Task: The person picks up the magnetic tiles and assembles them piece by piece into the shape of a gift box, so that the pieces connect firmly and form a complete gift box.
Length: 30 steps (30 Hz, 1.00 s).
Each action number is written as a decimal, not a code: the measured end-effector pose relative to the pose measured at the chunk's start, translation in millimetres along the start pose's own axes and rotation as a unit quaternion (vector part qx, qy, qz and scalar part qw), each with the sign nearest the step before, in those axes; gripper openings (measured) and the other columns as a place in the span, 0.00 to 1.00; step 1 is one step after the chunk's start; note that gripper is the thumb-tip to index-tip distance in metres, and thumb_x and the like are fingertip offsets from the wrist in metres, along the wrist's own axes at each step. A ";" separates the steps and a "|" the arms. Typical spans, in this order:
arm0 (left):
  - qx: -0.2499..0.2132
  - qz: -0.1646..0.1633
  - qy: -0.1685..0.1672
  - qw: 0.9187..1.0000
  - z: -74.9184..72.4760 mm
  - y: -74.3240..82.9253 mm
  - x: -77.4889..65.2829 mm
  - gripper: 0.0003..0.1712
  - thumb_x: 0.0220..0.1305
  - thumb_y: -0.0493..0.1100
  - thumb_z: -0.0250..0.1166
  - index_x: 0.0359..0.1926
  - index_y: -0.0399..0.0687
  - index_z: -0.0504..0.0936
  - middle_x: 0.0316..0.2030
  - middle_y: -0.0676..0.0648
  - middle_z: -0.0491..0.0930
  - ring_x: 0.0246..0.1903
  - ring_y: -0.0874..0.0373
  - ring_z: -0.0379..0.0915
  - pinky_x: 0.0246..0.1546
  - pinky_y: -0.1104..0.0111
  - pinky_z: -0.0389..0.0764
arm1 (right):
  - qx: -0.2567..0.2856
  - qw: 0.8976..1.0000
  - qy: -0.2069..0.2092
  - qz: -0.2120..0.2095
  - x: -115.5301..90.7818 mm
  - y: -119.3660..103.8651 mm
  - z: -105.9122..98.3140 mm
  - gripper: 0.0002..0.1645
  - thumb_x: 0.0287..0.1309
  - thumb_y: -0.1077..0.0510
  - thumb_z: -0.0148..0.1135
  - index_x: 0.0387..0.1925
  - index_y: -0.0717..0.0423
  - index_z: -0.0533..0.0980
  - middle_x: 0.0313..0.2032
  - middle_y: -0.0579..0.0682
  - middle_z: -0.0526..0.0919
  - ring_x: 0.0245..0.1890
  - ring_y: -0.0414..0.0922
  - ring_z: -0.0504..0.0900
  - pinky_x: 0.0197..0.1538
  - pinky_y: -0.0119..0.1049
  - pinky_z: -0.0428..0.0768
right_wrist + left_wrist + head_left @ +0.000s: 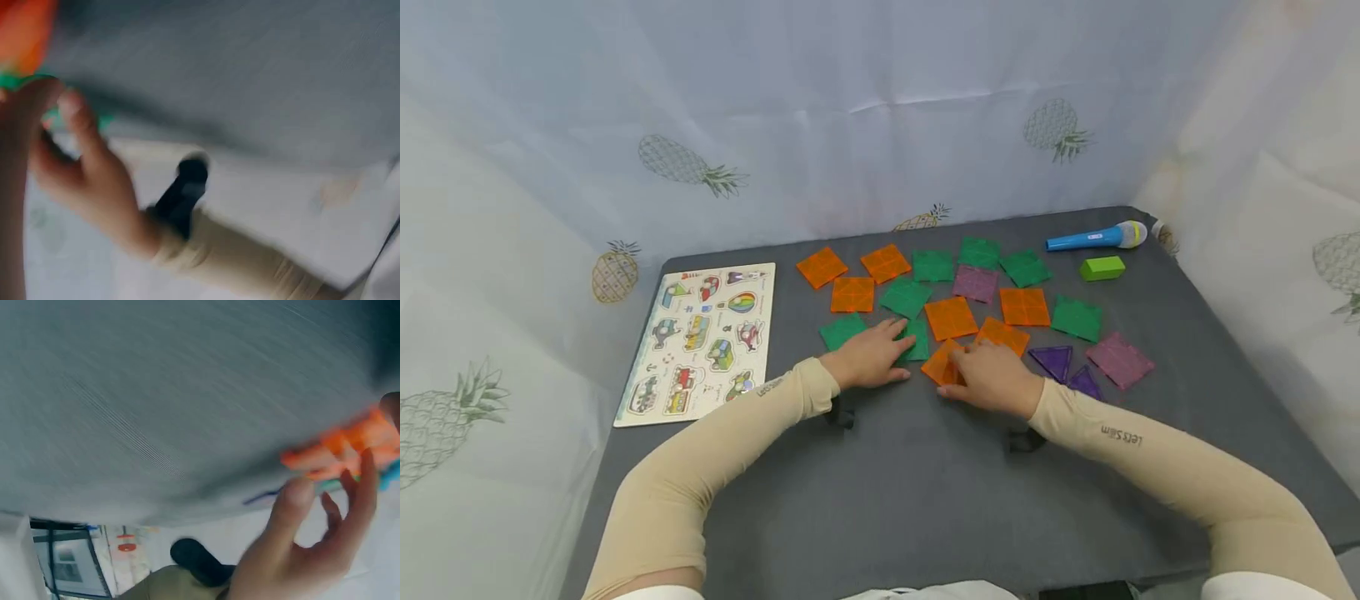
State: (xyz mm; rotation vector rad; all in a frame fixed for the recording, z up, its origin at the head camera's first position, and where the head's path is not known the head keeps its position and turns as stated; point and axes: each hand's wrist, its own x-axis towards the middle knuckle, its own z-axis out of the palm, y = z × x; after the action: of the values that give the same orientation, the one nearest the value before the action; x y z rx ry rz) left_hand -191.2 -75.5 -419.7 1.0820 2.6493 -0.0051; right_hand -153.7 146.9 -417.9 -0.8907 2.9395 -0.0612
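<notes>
My left hand lies low over the table with its fingers spread, the tips on a green square tile. Another green tile peeks out beside its wrist. Close by on the right, my right hand rests its fingers on an orange square tile and partly covers it. Its thumb stands apart from the fingers at the tile's near side. A second orange tile sits just beyond the right knuckles. The left wrist view catches the right hand with its fingers extended toward blurred orange tiles.
More orange, green and pink tiles spread behind the hands. Two purple triangles lie right of the right hand. A picture puzzle board is at the left, with a blue toy microphone and a green block at the far right.
</notes>
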 end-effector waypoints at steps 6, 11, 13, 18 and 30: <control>0.019 0.009 0.054 0.998 37.3 14.7 -34.8 0.39 0.66 0.59 0.52 0.70 0.44 0.56 0.71 0.37 0.50 0.70 0.43 0.47 0.69 0.54 0.56 | -0.042 0.995 0.087 -0.028 -28.6 -13.7 34.6 0.28 0.56 0.41 0.60 0.56 0.47 0.76 0.51 0.64 0.77 0.48 0.59 0.75 0.45 0.54 0.77; 0.037 0.017 0.107 0.993 56.0 32.7 -65.7 0.34 0.66 0.57 0.54 0.67 0.45 0.63 0.68 0.37 0.57 0.68 0.43 0.54 0.68 0.55 0.59 | 0.012 0.995 0.078 -0.066 -40.7 0.3 37.1 0.23 0.57 0.46 0.61 0.55 0.42 0.76 0.59 0.60 0.72 0.57 0.59 0.70 0.54 0.58 0.72; 0.037 0.017 0.123 0.992 61.2 39.1 -69.6 0.33 0.67 0.57 0.53 0.67 0.46 0.64 0.68 0.38 0.58 0.68 0.44 0.55 0.67 0.56 0.60 | 0.036 0.993 0.076 -0.085 -40.9 4.6 35.9 0.23 0.56 0.48 0.62 0.55 0.40 0.77 0.61 0.59 0.71 0.58 0.59 0.68 0.54 0.59 0.71; 0.032 0.016 0.130 0.991 65.6 50.6 -65.0 0.33 0.67 0.57 0.52 0.67 0.46 0.64 0.68 0.39 0.58 0.66 0.43 0.57 0.65 0.56 0.64 | 0.081 0.983 0.064 -0.152 -27.1 -2.5 38.5 0.24 0.60 0.49 0.60 0.59 0.41 0.73 0.64 0.57 0.67 0.58 0.54 0.67 0.52 0.55 0.72; 0.064 0.011 0.152 0.986 64.7 54.3 -74.4 0.30 0.62 0.55 0.60 0.62 0.49 0.72 0.64 0.42 0.67 0.52 0.49 0.68 0.51 0.62 0.76 | 0.058 0.978 0.074 -0.185 -27.4 -35.6 46.2 0.26 0.60 0.51 0.59 0.60 0.50 0.72 0.63 0.60 0.68 0.37 0.45 0.69 0.43 0.39 0.72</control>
State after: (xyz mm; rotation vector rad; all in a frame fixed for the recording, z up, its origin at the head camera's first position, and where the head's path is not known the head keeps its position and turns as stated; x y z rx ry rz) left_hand -86.8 -94.4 -457.2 1.2417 2.9414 -0.0072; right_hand -107.7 131.7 -460.4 -1.4570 2.8178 -0.3291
